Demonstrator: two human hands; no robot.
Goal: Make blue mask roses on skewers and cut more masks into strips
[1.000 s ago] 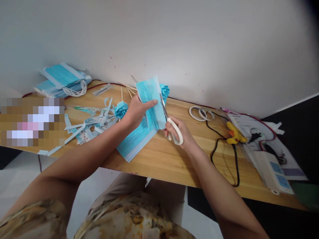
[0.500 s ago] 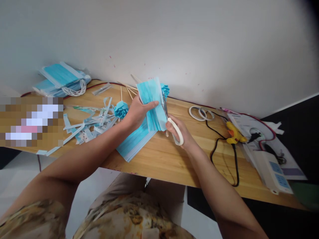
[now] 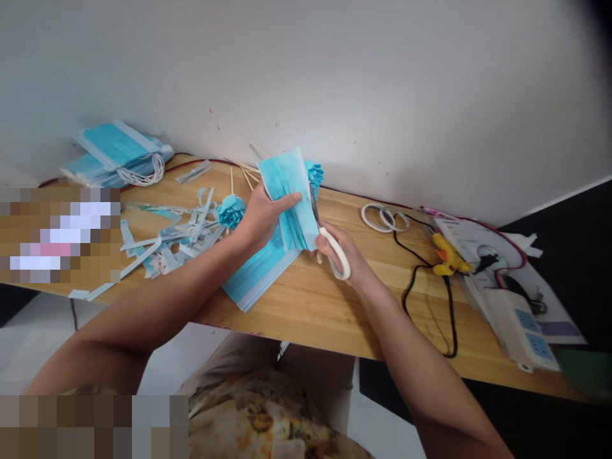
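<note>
My left hand (image 3: 265,217) grips a blue face mask (image 3: 282,169), thumb across its pleats, holding it above the table. In my right hand (image 3: 342,252) are scissors (image 3: 340,255) with white handles; their blades lie along the mask's right edge. Beneath the held mask, a flat stack of blue mask pieces (image 3: 258,280) rests on the table. A blue flower (image 3: 231,211) on a wooden stick lies left of my left hand. Another blue flower (image 3: 314,175) shows partly behind the mask, near several wooden sticks (image 3: 241,167).
Cut strips (image 3: 176,239) lie scattered at left. Behind them is a pile of masks (image 3: 117,146) with white ear loops. To the right are tape rolls (image 3: 382,218), a yellow glue gun (image 3: 449,255) with a black cord, and a white power strip (image 3: 521,328). The wall (image 3: 335,76) borders the table's back.
The scissors' blades have drawn closer together along the mask's edge. Both hands stay in nearly the same place, and the view has shifted slightly.
</note>
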